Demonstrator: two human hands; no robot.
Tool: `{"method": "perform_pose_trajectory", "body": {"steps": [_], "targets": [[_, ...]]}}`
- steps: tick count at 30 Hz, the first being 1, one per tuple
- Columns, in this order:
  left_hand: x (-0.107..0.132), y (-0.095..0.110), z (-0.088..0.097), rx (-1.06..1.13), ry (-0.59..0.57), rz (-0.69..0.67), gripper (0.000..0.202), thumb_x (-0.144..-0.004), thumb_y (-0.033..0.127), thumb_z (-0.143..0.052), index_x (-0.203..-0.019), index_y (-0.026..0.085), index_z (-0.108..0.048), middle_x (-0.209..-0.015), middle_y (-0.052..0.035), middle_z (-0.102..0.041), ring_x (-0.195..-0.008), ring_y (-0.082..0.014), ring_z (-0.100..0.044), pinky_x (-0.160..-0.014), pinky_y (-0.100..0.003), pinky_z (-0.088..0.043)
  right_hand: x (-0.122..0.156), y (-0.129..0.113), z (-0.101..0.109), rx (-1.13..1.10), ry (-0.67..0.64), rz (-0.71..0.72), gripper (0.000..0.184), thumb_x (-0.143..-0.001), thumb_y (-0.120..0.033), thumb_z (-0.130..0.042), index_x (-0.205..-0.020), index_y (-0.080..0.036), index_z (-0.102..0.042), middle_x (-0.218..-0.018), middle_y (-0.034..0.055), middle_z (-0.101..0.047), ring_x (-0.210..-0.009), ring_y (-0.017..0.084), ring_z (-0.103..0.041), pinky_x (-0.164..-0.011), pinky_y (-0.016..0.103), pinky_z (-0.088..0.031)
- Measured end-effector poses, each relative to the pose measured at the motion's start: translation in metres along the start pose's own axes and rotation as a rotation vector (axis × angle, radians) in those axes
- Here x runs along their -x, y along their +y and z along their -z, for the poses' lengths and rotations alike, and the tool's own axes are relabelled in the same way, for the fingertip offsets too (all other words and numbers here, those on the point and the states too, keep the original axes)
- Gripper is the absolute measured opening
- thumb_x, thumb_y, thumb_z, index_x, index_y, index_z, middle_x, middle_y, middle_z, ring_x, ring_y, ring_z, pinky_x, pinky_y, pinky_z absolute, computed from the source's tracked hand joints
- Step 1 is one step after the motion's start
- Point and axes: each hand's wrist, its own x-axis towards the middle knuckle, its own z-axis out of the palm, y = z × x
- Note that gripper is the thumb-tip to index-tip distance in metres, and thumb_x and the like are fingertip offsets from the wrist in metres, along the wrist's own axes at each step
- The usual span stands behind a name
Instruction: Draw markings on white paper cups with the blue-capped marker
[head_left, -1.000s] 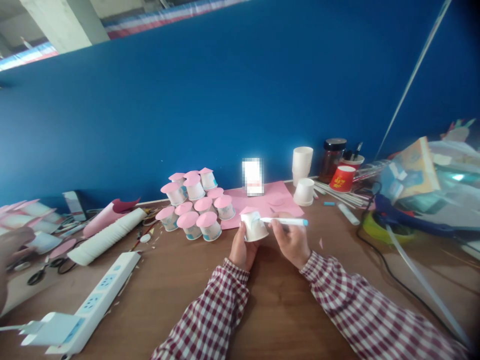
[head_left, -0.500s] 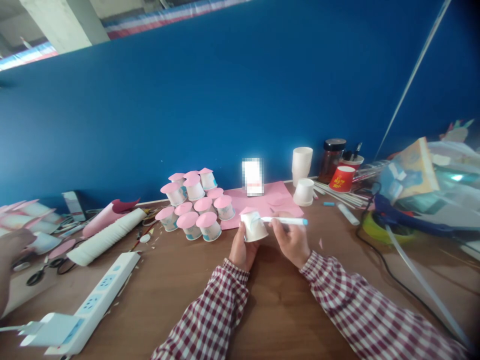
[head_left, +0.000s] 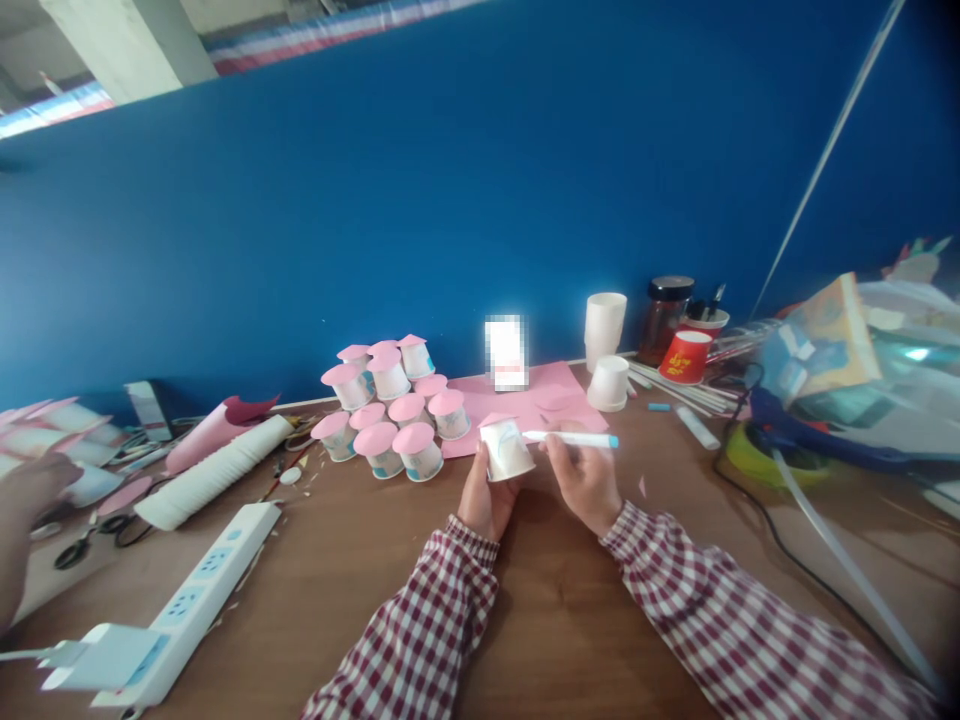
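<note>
In the head view, the left hand (head_left: 489,498) grasps a white paper cup (head_left: 510,452) above the brown table (head_left: 360,620), its thumb on the near side; the cup is tilted and bears a faint bluish mark. The right hand (head_left: 586,482) is closed around a marker pen (head_left: 577,439) with a light-blue end, and the tip points to nine o'clock, at the side of the cup; whether it touches, I cannot tell. If this cup is the centre of the clock, and twelve o'clock is away from the person, a close group of cups with pink tops (head_left: 409,440) stands between nine and ten o'clock. A pink sheet (head_left: 559,382) lies from twelve to two o'clock. A single white cup (head_left: 609,382) is placed upside down at two o'clock, near a tall stack of cups (head_left: 604,335). Farther in this direction is a red cup (head_left: 685,358). Toward nine o'clock lies a long row of nested cups (head_left: 214,475), and beyond it another person's hand (head_left: 37,490), whose grasp I cannot tell. A power strip (head_left: 196,575) lies between eight and nine o'clock.
</note>
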Motion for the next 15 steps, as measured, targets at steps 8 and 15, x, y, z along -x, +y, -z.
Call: {"method": "perform_pose_trajectory", "body": {"steps": [8, 15], "targets": [[0.0013, -0.0008, -0.0002, -0.010, -0.028, 0.014, 0.047, -0.084, 0.048, -0.047, -0.114, 0.013, -0.056, -0.113, -0.0119, -0.062, -0.108, -0.0247, -0.056, -0.099, -0.038, -0.041, 0.0011, -0.0001, -0.0001, 0.019, -0.020, -0.012, 0.018, -0.086, -0.027, -0.048, -0.078, -0.019, -0.062, -0.069, 0.0013, -0.068, -0.063, 0.014, -0.064, -0.061, 0.023, -0.050], [0.0025, -0.0007, -0.0012, -0.004, -0.050, 0.010, 0.046, -0.085, 0.047, -0.046, -0.113, 0.012, -0.057, -0.111, -0.0116, -0.063, -0.103, -0.0224, -0.058, -0.095, -0.035, -0.044, 0.0010, -0.0007, -0.0001, 0.009, -0.020, -0.009, 0.019, -0.087, -0.029, -0.048, -0.077, -0.020, -0.062, -0.069, 0.0015, -0.068, -0.063, 0.014, -0.064, -0.061, 0.023, -0.051]]}}
